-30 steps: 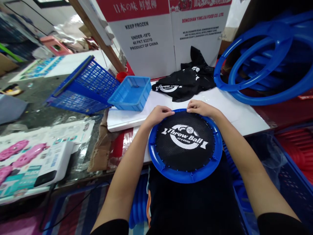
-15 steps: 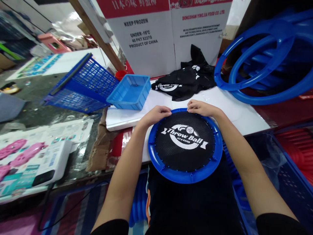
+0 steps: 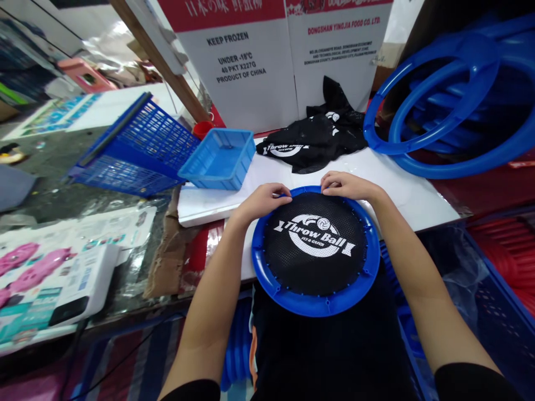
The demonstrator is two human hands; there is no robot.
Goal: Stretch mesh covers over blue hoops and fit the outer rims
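A blue plastic ring (image 3: 311,303) with a black mesh net (image 3: 315,262) printed "Throw Ball" lies at the near edge of a white board (image 3: 409,192), partly overhanging toward me. My left hand (image 3: 261,201) presses the mesh at the ring's far left rim, fingers curled. At the far rim just right of it, my right hand (image 3: 345,185) pinches the mesh edge. Both hands grip the net where it meets the ring.
A pile of loose black mesh nets (image 3: 313,139) lies behind the ring. Stacked blue rings (image 3: 451,94) lean at the right. A small blue tray (image 3: 217,159) and a tilted blue basket (image 3: 134,147) stand at the left. Cardboard boxes (image 3: 271,61) stand behind.
The hands have stayed at the ring's far rim with only small finger shifts. The view has drifted slightly.
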